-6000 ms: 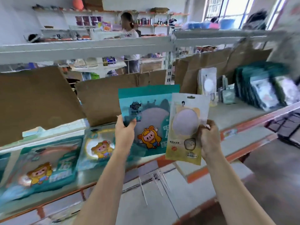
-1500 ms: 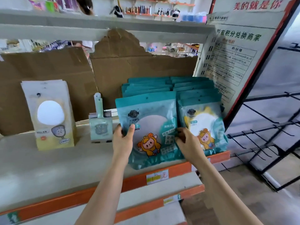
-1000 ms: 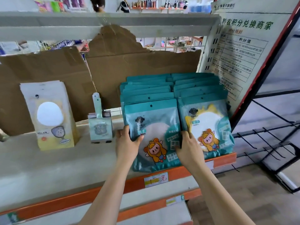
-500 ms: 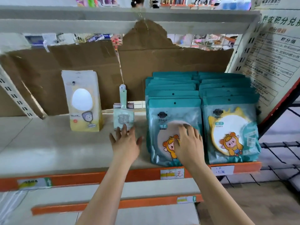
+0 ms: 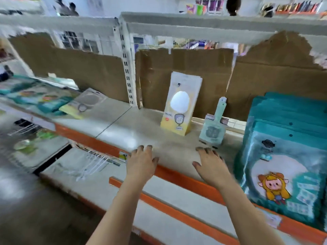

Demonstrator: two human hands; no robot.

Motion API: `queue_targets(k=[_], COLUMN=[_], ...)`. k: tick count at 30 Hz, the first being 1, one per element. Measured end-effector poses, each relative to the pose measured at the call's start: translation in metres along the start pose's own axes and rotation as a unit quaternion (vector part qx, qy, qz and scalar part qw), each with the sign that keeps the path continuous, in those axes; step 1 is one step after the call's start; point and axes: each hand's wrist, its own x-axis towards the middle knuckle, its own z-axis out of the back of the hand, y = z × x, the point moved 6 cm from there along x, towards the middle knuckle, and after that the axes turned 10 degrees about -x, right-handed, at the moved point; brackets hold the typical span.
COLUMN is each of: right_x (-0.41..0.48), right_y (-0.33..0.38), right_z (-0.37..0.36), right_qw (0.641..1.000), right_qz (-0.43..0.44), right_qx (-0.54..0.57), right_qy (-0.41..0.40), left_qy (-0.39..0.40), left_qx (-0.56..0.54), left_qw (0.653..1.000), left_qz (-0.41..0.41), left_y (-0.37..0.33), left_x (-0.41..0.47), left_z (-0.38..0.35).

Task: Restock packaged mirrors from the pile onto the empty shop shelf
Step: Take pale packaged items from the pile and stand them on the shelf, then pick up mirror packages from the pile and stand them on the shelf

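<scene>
Brown cardboard sheets (image 5: 185,73) stand along the back of a grey shop shelf with an orange front edge (image 5: 141,131). Our left hand (image 5: 141,161) and our right hand (image 5: 210,165) are both over the front of this shelf, palms down, a little apart. Their fingers are spread out and hold nothing. We cannot tell if they touch the shelf. Just to the right of our right hand stand rows of teal mirror packs with a cartoon kid on the front (image 5: 283,174). Behind our hands, a stack of yellow and white mirror packs (image 5: 180,103) leans on the cardboard. Beside it stands a small mint-green pack with a handle shape (image 5: 214,128). Far to the left, a blurry pile of teal and yellow packs (image 5: 44,101) lies flat on the shelf.
</scene>
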Motion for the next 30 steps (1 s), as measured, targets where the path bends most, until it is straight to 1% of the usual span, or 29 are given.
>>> queue_targets(k=[6,13,21,26,30], right_x=[0.036,0.080,0.127,0.170,0.212], right_y=[0.065,0.168,0.271,0.330,0.377], right_z=[-0.003,-0.004,-0.004,-0.009,-0.013], right_qw=[1.000,0.998,0.992,0.986,0.979], right_qz=[0.010,0.056,0.126,0.167,0.199], right_qx=[0.013,0.007,0.007,0.001,0.018], right_qy=[0.007,0.002,-0.001,0.022,0.039], left_qy=[-0.027,-0.053,-0.058,-0.061,-0.057], left_qx=[-0.037,-0.057,-0.044,-0.040,-0.032], left_qw=[0.997,0.993,0.987,0.981,0.975], left_qz=[0.057,0.084,0.142,0.180,0.212], left_y=[0.093,0.181,0.274,0.323,0.359], left_x=[0.010,0.032,0.046,0.060,0.088], left_z=[0.043,0.084,0.110,0.122,0.138])
